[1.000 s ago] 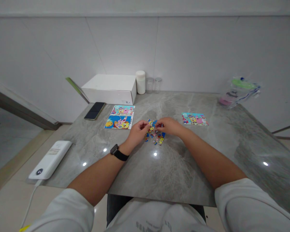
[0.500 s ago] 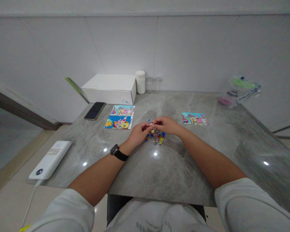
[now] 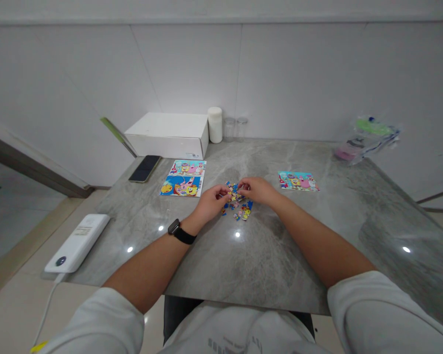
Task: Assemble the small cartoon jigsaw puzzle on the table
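Observation:
A small heap of colourful puzzle pieces lies on the grey marbled table, between and just below my hands. My left hand, with a black watch on its wrist, is at the heap's left side, thumb and fingers pinched together. From the right, my right hand reaches over the heap with fingers curled and the tips close together. Whatever either hand holds is too small to name. A cartoon sheet with two pictures lies left of the heap, and a single cartoon card lies to the right.
Farther back stand a white box, a white bottle and two clear jars. A phone and a white power bank with a cable are at left. A plastic bag sits back right.
My hands have moved slightly apart, the right one a little to the right. More of the pieces between the fingertips now show.

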`<state>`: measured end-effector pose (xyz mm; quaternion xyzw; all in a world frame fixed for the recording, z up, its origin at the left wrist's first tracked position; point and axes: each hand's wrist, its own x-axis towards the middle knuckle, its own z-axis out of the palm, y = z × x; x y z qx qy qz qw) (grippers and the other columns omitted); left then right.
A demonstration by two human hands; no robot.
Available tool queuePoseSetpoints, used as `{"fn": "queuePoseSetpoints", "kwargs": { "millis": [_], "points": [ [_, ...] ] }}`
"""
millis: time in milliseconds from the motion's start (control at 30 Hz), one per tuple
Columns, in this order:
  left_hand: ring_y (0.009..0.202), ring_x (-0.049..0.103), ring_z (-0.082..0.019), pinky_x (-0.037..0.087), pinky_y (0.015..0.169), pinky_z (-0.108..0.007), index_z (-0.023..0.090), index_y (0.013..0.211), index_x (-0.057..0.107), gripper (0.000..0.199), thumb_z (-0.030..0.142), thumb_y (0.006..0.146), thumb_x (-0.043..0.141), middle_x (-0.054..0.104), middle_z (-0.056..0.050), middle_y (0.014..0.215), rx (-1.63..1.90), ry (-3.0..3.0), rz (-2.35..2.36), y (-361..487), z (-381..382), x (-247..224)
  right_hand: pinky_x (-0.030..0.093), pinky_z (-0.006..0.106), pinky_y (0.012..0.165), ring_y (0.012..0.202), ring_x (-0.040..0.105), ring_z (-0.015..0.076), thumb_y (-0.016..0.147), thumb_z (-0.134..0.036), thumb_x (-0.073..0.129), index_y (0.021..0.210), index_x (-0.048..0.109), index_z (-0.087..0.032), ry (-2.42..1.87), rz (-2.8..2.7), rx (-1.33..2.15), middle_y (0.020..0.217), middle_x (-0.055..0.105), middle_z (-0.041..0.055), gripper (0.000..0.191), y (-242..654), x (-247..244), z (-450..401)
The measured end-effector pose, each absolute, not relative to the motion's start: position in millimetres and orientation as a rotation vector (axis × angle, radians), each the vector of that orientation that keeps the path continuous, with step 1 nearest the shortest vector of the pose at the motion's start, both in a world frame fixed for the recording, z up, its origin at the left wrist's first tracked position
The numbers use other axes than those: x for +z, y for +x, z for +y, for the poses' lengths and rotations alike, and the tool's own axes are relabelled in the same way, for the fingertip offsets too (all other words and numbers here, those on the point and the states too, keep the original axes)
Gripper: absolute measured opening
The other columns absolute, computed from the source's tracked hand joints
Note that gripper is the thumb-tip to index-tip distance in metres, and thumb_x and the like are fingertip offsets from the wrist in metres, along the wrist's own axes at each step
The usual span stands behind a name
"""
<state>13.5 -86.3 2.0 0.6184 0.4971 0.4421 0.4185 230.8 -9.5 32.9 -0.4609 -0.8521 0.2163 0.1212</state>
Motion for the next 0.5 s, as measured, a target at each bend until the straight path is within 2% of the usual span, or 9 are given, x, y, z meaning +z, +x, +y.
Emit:
{"fn": "queuePoseSetpoints", "kwargs": {
  "millis": [100,267,367,500],
  "points": [
    [0.076,0.064,-0.015,0.052,0.070,-0.026,0.017,0.097,0.070,0.028,0.042,0.086,0.075,0.071,-0.003,0.085,1.153,1.511,1.258,13,-86,3,0.040,0.025,0.071,0.078,0.063,0.0156,0.094,-0.035,0.068,0.105,0.077,-0.018,-1.312,-2.448,0.670,0.091,0.076,0.0044,0.022,229,36,-12],
    [0.068,0.061,-0.013,0.048,0.061,-0.024,0.018,0.096,0.069,0.038,0.053,0.084,0.076,0.069,-0.001,0.083,1.179,1.461,1.313,12,-87,7,0.041,0.025,0.067,0.073,0.061,0.0149,0.095,-0.047,0.061,0.094,0.075,-0.017,-1.041,-2.426,1.048,0.082,0.073,0.0017,0.034,221,43,-24],
    [0.067,0.060,-0.013,0.047,0.059,-0.024,0.018,0.094,0.070,0.035,0.052,0.085,0.075,0.069,-0.001,0.082,1.170,1.488,1.353,12,-88,10,0.042,0.025,0.067,0.073,0.061,0.0148,0.094,-0.048,0.060,0.089,0.072,-0.017,-1.021,-2.384,1.137,0.080,0.072,0.0011,0.034,221,39,-24],
    [0.071,0.062,-0.014,0.049,0.066,-0.026,0.019,0.099,0.073,0.025,0.041,0.090,0.072,0.072,-0.001,0.085,1.154,1.576,1.393,10,-88,10,0.043,0.024,0.066,0.073,0.062,0.0153,0.096,-0.045,0.057,0.086,0.072,-0.017,-1.159,-2.414,1.144,0.078,0.072,0.0008,0.034,226,33,-15]
  ]
}}
